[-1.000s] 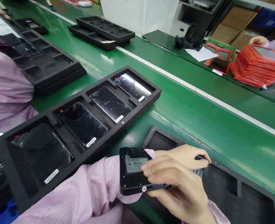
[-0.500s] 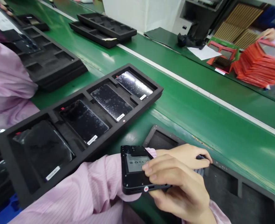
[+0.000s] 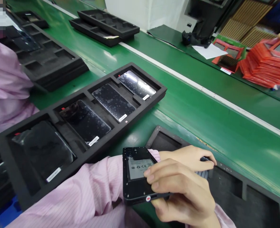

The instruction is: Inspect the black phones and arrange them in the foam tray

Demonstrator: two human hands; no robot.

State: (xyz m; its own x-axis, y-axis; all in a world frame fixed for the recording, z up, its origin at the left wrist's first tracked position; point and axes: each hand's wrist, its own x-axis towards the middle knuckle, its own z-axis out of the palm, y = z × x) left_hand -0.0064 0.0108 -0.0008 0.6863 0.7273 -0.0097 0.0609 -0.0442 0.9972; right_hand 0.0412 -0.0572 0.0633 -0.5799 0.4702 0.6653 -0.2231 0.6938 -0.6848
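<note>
My right hand [image 3: 185, 186] grips a black phone body [image 3: 140, 186] by its lower side, thumb beneath and fingers over the back. The phone's back is uncovered and shows a grey battery label; a small round sticker with a red arrow sits on its near edge. Behind it, my left hand [image 3: 189, 156] reaches across from the left, over a dark foam tray [image 3: 244, 190]. Its fingers curl round a small dark thing [image 3: 204, 159], mostly hidden. Just below those fingers a grey ridged part [image 3: 203, 174] shows; I cannot tell whether the two belong together.
A long foam tray [image 3: 127, 118] at left holds several film-covered phones [image 3: 85, 122]. More black trays [image 3: 56, 69] lie beyond, beside a co-worker's pink sleeve [image 3: 6, 72]. Across the green bench stands a stack of red frames [image 3: 263, 68] near a white paper [image 3: 209, 51].
The phone body in my right hand has tilted slightly, its near edge now a little lower. My left hand stays almost where it was. At far right, a red frame is now raised above the stack.
</note>
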